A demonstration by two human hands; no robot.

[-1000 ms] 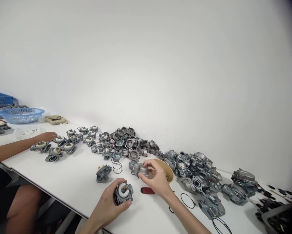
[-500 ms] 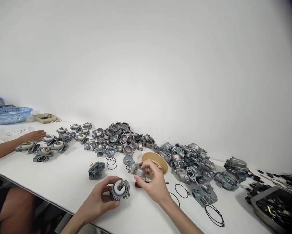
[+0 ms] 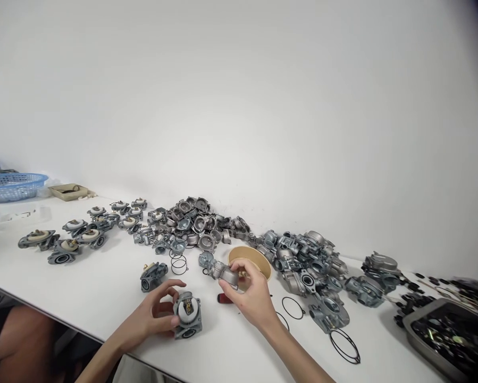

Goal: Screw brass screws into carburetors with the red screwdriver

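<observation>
My left hand (image 3: 158, 314) has its thumb and fingers at the left side of a carburetor body (image 3: 189, 318), which shows a white float and brass parts on top. My index finger is raised off it. Between thumb and fingers, my right hand (image 3: 250, 292) grips a grey metal float bowl (image 3: 227, 275) above the table. Under that hand lies a tool with a red handle (image 3: 223, 298), partly hidden. Behind my right hand stands a tan bowl (image 3: 251, 254) with small brass-coloured parts. Another carburetor body (image 3: 153, 275) sits beyond my left hand.
Float bowls (image 3: 199, 223) are heaped at the back. Several carburetors (image 3: 308, 260) form a pile at right, near black rubber rings (image 3: 293, 308). Bodies with white floats (image 3: 90, 235) stand at left. A metal tray (image 3: 418, 330) holds dark parts; a blue basket (image 3: 15, 189) sits far left.
The carburetor body in my left hand has come down and left and turned, its round opening now facing me. The other person's hand at left has gone from view.
</observation>
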